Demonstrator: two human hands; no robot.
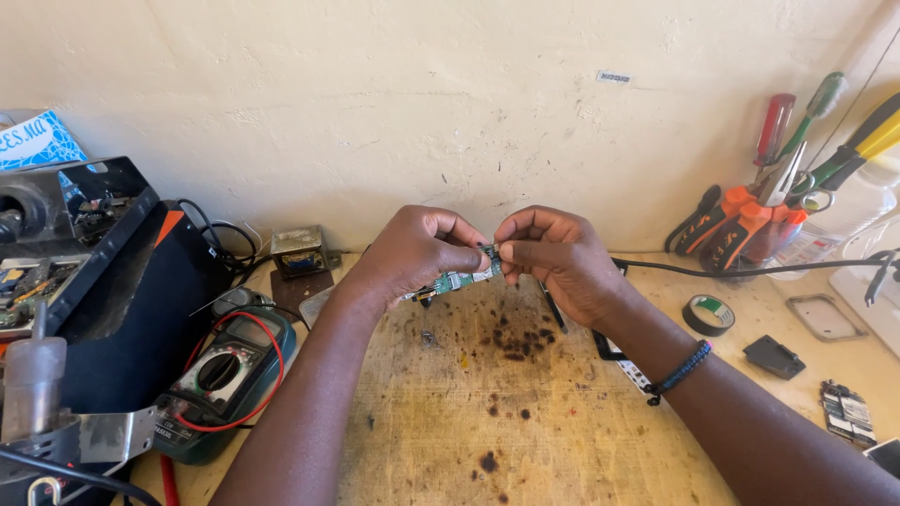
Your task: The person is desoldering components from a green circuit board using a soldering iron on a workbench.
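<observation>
Right now your left hand point(412, 251) and right hand point(553, 253) both pinch one small green circuit board point(461, 278), fingers closed on its ends, held above the stained wooden bench point(525, 412) near the wall. One multimeter point(225, 375) with a red lead lies to your left, one roll of black tape point(708, 315) to your right, and a jar of pliers and screwdrivers point(759, 225) stands beyond it.
</observation>
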